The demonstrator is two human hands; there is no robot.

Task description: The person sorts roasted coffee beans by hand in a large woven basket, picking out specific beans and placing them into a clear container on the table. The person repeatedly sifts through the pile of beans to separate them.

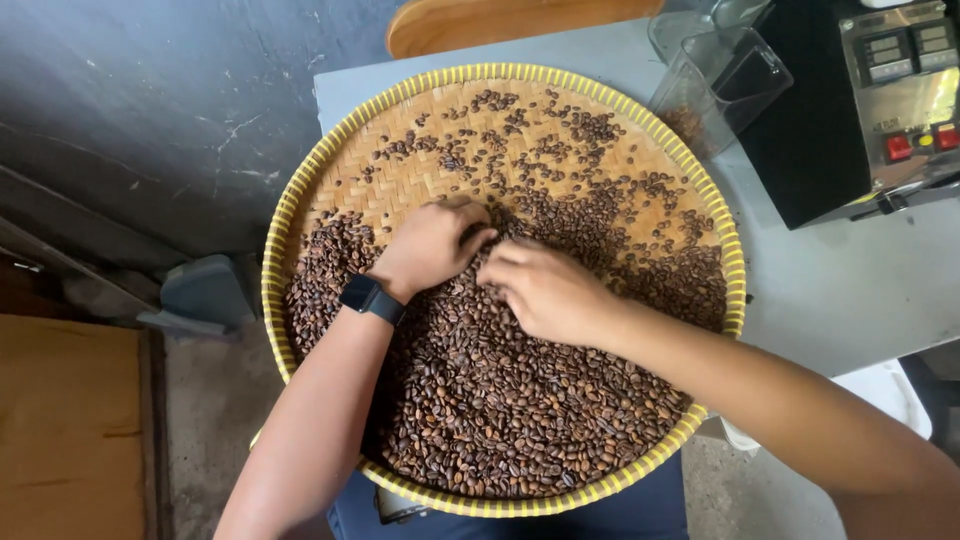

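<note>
Both hands rest on roasted coffee beans (500, 400) heaped in a round woven tray (290, 215) on the grey table (850, 290). Left hand (432, 245) curls loosely; right hand (545, 290) pinches among beans.

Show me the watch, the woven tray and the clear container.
watch (371, 297), head view, on its dark face.
woven tray (400, 170), head view, on bare weave at upper left.
clear container (725, 85), head view, on its front wall.

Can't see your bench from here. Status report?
Left hand and right hand both down in the coffee beans. Woven tray over half covered. Nothing blocking.
</note>
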